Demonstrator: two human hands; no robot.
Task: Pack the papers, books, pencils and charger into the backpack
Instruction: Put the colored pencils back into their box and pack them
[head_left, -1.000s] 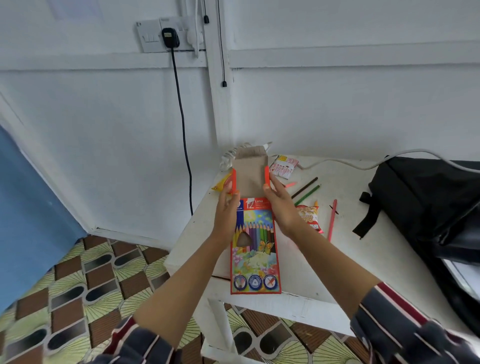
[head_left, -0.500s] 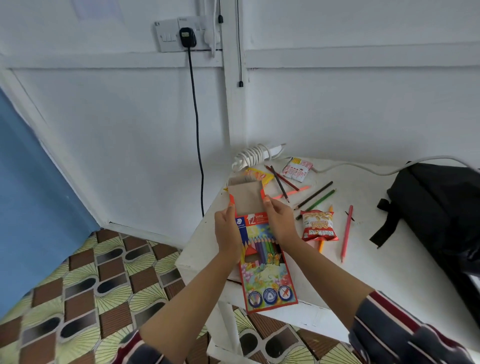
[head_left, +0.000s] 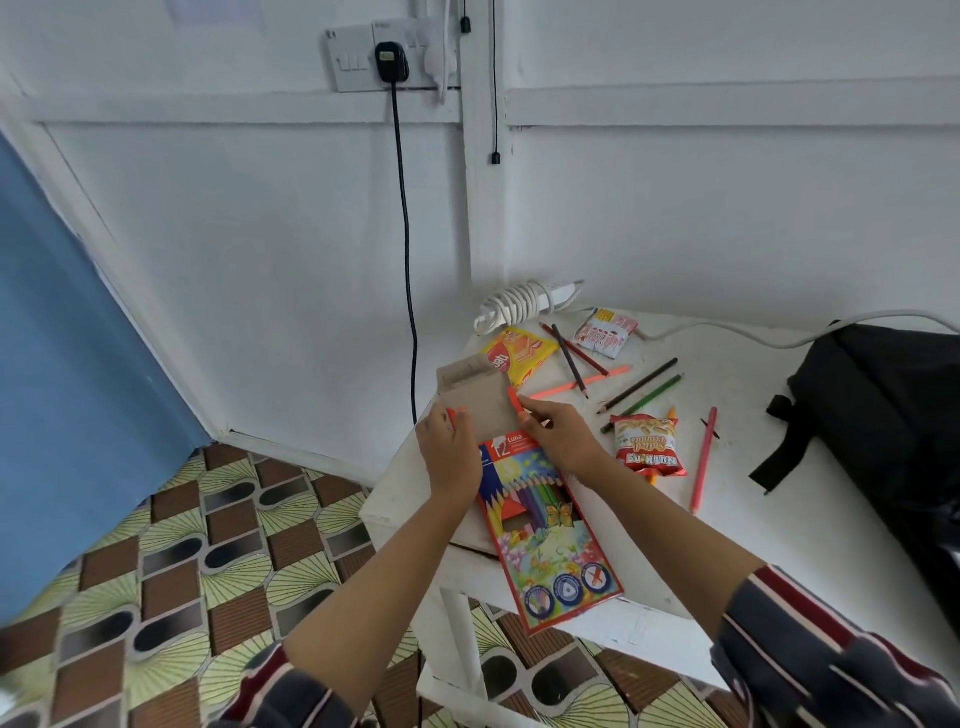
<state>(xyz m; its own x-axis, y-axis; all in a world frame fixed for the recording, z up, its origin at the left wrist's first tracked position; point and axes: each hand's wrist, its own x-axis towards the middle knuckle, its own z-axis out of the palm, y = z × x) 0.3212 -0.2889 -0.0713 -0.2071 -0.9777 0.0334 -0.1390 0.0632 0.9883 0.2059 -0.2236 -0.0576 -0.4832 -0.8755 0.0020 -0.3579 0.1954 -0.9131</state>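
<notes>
1. Because the pencil box (head_left: 545, 525) reaches past the near edge of the white table (head_left: 779, 519), it would likely drop to the floor if the grip loosened.
2. With its brown flap raised, pencils could slide out if it tips.
3. Loose pencils (head_left: 704, 460) lie scattered and could roll off.
4. Long, flat and brightly printed, the box sits at the table's left corner, well apart from the black backpack (head_left: 893, 415).
5. Left hand (head_left: 449, 457) and right hand (head_left: 563, 441) each pinch one side of the box top.
</notes>
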